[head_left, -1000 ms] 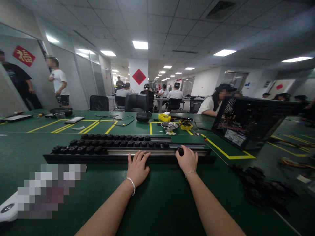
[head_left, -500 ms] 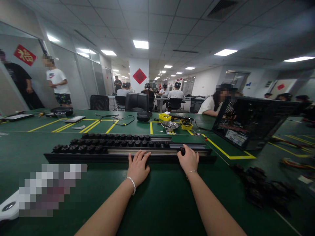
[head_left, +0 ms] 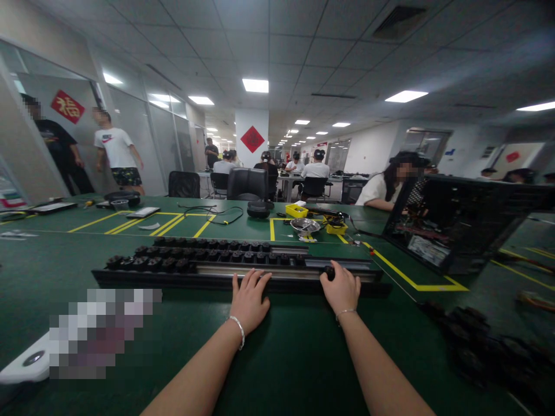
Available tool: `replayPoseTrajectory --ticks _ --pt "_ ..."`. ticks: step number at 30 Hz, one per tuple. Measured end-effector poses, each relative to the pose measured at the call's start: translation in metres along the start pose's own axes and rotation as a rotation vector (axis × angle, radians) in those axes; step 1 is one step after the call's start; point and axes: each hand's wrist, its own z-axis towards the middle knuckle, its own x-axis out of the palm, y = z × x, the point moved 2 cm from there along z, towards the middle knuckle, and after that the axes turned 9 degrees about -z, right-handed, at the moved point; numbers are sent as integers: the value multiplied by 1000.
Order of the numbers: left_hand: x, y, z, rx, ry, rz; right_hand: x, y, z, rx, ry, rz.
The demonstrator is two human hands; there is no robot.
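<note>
A long dark rail [head_left: 288, 283] with a pale metal channel lies across the green table in front of me. Several small black blocks [head_left: 169, 263] stand in its left part, and more fill the rails behind it. My left hand [head_left: 249, 303] rests with spread fingers over the near edge of the front rail, holding nothing. Toward the right end, my right hand [head_left: 341, 289] has its thumb and fingers closed around one black block [head_left: 330, 271] at the channel. Part of that block is hidden by the fingers.
Loose black parts are heaped at the right [head_left: 485, 341]. An open computer case [head_left: 459, 231] stands behind them, a seated person [head_left: 377, 188] beside it. Beyond the rails are a metal bowl [head_left: 304, 226], yellow bins [head_left: 296, 210] and cables. A white blurred object [head_left: 32, 358] lies at left.
The view has turned slightly left, so everything sits further right. Both hands keep nearly the same places on the rail. A standing person in white has lowered their arms.
</note>
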Motion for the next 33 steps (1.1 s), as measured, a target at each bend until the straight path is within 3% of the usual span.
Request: replayPoseTrajectory --ticks 33 --pt "0 -1 0 -22 32 -23 -2 -5 3 41 5 -35"
